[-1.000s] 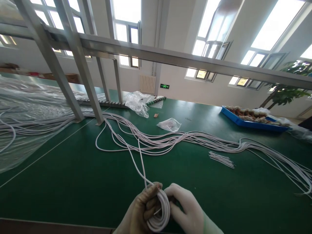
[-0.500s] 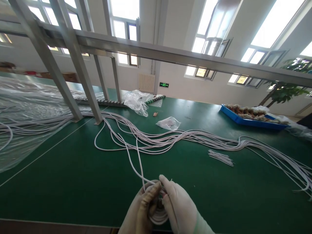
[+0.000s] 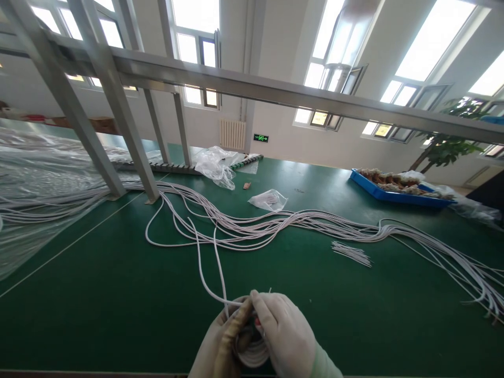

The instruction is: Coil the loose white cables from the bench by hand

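Note:
Both my hands wear pale gloves and meet near the table's front edge. My left hand [image 3: 226,336] is closed on a small coil of white cable [image 3: 252,354], its stained thumb lying across the ring. From the other side my right hand [image 3: 285,328] presses against the same coil, fingers bent and fingertips close to the left thumb. A bit of red shows between the hands, too small to name. Two white cable ends [image 3: 200,262] run out of the grip and stretch away over the green table [image 3: 118,315]. Most of the coil's upper part is hidden by the fingers.
A long bundle of white cables [image 3: 323,223] crosses the table. Short white strips [image 3: 352,253] lie to the right, a small plastic bag [image 3: 269,200] behind the bundle. A blue tray [image 3: 394,195] stands at the back right; metal posts [image 3: 126,121] rise at the left.
My right hand has closed in over the coil, its fingers bending further towards the left thumb. The whole view has shifted slightly, and the coil stays in my hands.

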Demonstrator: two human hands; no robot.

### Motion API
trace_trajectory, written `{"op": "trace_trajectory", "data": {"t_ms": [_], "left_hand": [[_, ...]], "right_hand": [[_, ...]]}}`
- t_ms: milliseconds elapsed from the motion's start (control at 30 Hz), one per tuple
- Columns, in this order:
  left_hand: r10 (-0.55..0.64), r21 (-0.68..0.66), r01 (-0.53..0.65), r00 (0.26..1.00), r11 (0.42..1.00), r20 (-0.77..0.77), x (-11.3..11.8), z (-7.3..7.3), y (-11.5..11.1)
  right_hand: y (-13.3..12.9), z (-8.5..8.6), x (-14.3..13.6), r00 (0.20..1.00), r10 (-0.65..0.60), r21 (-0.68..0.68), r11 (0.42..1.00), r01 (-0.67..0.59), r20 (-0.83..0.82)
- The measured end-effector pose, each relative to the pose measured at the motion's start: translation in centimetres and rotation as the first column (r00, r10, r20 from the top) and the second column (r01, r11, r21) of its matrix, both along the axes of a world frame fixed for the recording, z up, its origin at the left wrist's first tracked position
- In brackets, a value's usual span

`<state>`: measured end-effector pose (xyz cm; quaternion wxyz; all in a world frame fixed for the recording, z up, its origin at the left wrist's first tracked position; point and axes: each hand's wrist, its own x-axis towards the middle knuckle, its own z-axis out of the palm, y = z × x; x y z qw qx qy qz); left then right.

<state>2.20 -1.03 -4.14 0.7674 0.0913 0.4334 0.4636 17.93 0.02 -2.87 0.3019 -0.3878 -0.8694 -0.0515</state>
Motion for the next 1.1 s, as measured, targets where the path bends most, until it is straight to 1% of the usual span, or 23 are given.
{"op": "trace_trajectory", "data": {"t_ms": [67, 133, 200, 267, 367, 467, 567, 633, 733, 800, 867, 933, 1033, 1100], "left_hand": [[-0.005, 0.037, 0.006, 1.0, 0.999, -0.027, -0.1, 0.1, 0.0], [-0.006, 0.074, 0.01, 0.999, 0.997, -0.047, -0.2, 0.4, 0.1], [-0.024, 0.086, 0.029, 0.998, 0.996, -0.057, -0.3, 0.9, 0.2], [-0.045, 0.1, 0.052, 0.997, 0.994, -0.069, -0.5, 1.5, 0.4], [-0.066, 0.112, 0.076, 0.994, 0.991, -0.091, -0.7, 2.3, 0.4], [-0.042, 0.106, 0.052, 0.995, 0.993, -0.093, -0.6, 2.6, 0.2], [0.014, 0.13, -0.001, 0.995, 0.991, -0.1, -0.6, 2.8, -0.1], [-0.006, 0.125, 0.015, 0.997, 0.992, -0.077, -0.6, 3.0, -0.2], [-0.074, 0.116, 0.071, 0.997, 0.991, 0.026, -0.6, 3.2, -0.2], [-0.084, 0.141, 0.071, 0.992, 0.988, 0.094, -0.4, 3.3, -0.2], [-0.076, 0.154, 0.057, 0.989, 0.986, 0.125, -0.3, 3.4, -0.3], [-0.067, 0.139, 0.049, 0.99, 0.989, 0.121, -0.3, 3.5, -0.3], [-0.056, 0.137, 0.046, 0.996, 0.989, 0.068, -0.6, 3.9, -0.5], [-0.065, 0.151, 0.058, 0.997, 0.987, 0.048, -0.8, 3.9, -0.5]], "right_hand": [[-0.3, -0.1, 0.0, 0.998, 0.005, -0.038, 0.999, -0.007, -0.066], [-0.6, -0.2, -0.1, 0.981, -0.01, -0.102, 0.995, -0.01, -0.196], [-1.0, -0.5, -0.3, 0.937, -0.066, -0.181, 0.983, 0.003, -0.343], [-1.3, -0.8, -0.6, 0.886, -0.152, -0.265, 0.964, 0.034, -0.438], [-1.5, -1.3, -1.1, 0.827, -0.255, -0.396, 0.917, 0.042, -0.501], [-1.4, -1.2, -1.4, 0.769, -0.326, -0.501, 0.865, 0.008, -0.55], [-1.2, -1.0, -1.7, 0.712, -0.38, -0.561, 0.828, -0.023, -0.59], [-1.0, -0.8, -1.7, 0.688, -0.41, -0.58, 0.814, -0.019, -0.599], [-0.7, -0.8, -1.7, 0.688, -0.437, -0.603, 0.798, -0.001, -0.579], [-0.6, -0.7, -1.6, 0.71, -0.424, -0.609, 0.793, -0.009, -0.562], [-0.5, -0.7, -1.7, 0.722, -0.412, -0.616, 0.787, -0.026, -0.556], [-0.5, -0.5, -1.7, 0.716, -0.422, -0.634, 0.773, -0.036, -0.556], [-0.3, 0.0, -1.7, 0.729, -0.423, -0.666, 0.744, -0.06, -0.538], [-0.1, 0.5, -1.6, 0.747, -0.414, -0.66, 0.75, -0.043, -0.52]]}}
